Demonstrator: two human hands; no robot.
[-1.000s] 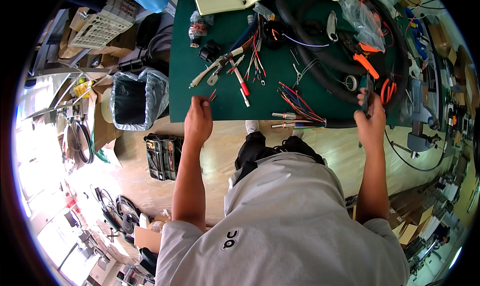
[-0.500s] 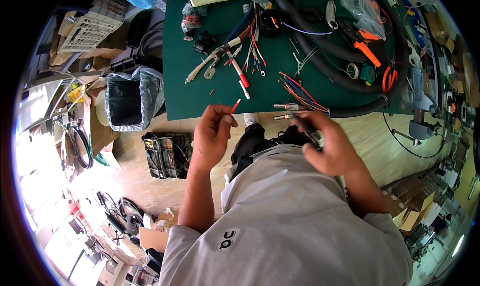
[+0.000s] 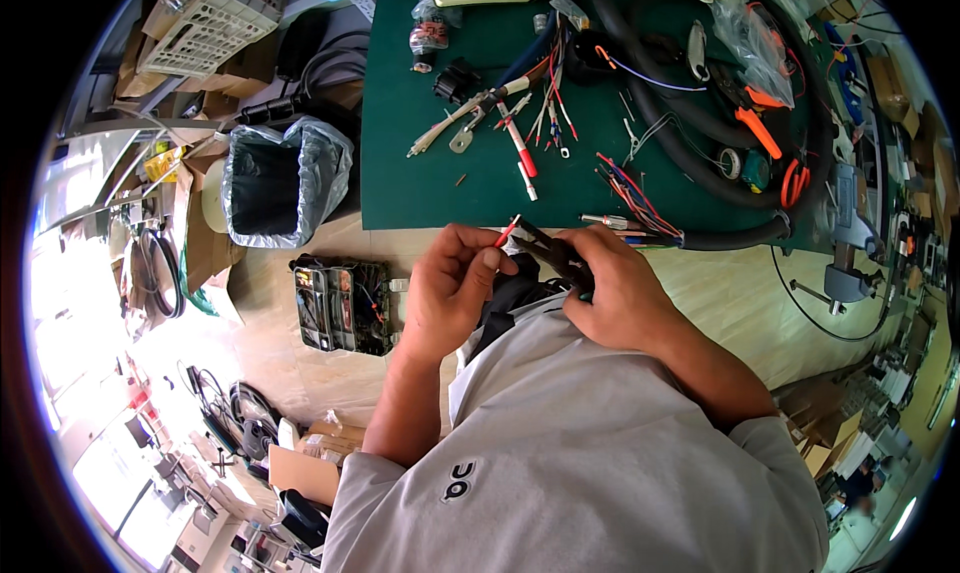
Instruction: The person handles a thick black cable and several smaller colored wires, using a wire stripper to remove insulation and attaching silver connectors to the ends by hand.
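My left hand pinches a short red wire with a pale tip. My right hand grips a dark pliers-like tool, whose jaws meet the upper end of that wire. Just beyond my hands, metal-ended connectors and a bundle of red and blue wires lie at the near edge of the green table. Farther back are loose white and red cable ends and a small reddish-brown piece.
A thick black hose loops over the table's right side among orange-handled tools. A grey vise is at the right edge. A lined bin stands left of the table, an open toolbox on the floor below.
Both hands have moved inward in front of my body. My left hand has raised the red wire, and my right hand has brought the tool from the table's right to the wire's end.
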